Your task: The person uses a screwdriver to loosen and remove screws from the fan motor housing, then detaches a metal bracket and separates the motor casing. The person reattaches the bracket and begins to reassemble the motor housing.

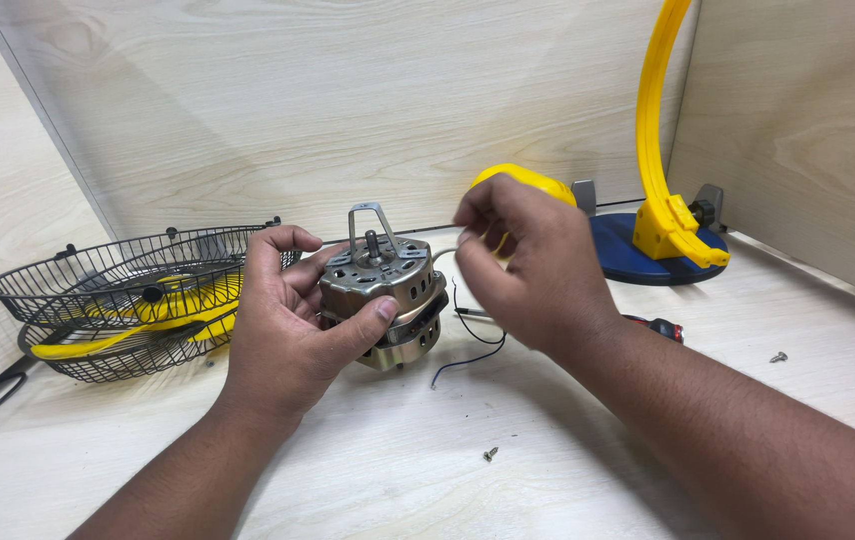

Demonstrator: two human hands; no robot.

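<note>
At centre counter, your left hand fingers clamp the fan motor, shaft upright; right hand fingers pinch together just right of it, apparently on a wire.

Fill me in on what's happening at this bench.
A person is working on a small metal motor standing on the wooden table. The left hand grips its side, while the right hand pinches a thin wire above it; more wires trail from the motor. Black wire fan guards lie to the left, a yellow stand on a blue base behind, with loose screws and a screwdriver nearby.
</note>
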